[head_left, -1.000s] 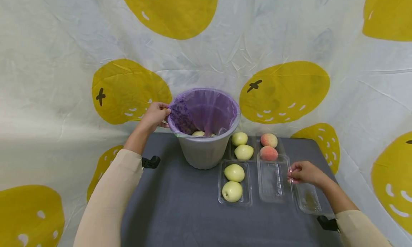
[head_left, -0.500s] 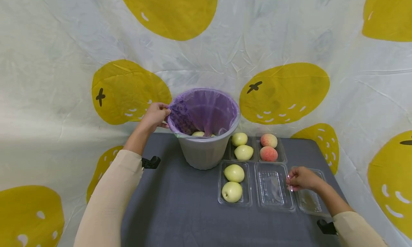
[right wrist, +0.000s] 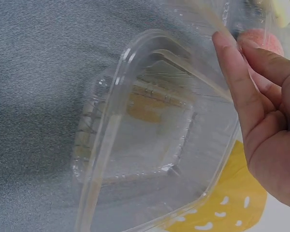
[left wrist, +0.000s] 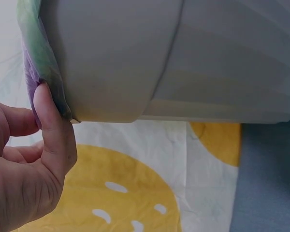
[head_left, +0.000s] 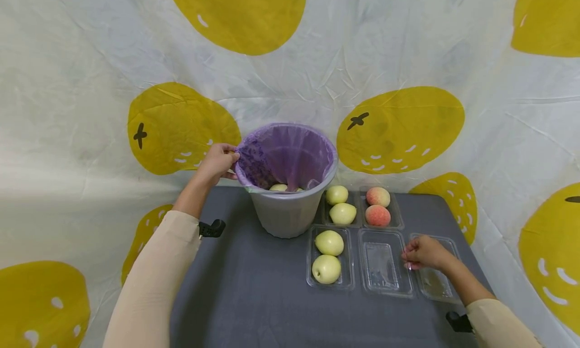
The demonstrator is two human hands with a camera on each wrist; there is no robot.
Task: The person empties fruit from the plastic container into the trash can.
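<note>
My left hand pinches the purple bag liner at the left rim of a grey bin; the left wrist view shows its thumb pressed on the liner's edge against the bin wall. Pale fruit lies in the bin. My right hand, fingers curled, pinches the right rim of an empty clear tray lying flat on the table. In the right wrist view its thumb is at that rim, above a second empty tray.
Clear trays stand right of the bin: two green fruit in front, two yellow-green fruit behind, two peaches beside them. Another empty tray lies at the far right. The grey table is backed by a lemon-print cloth.
The empty tray, held tilted and further right a second ago, now lies flat beside the green-fruit tray. My right hand shifted slightly with it. The left hand has not moved.
</note>
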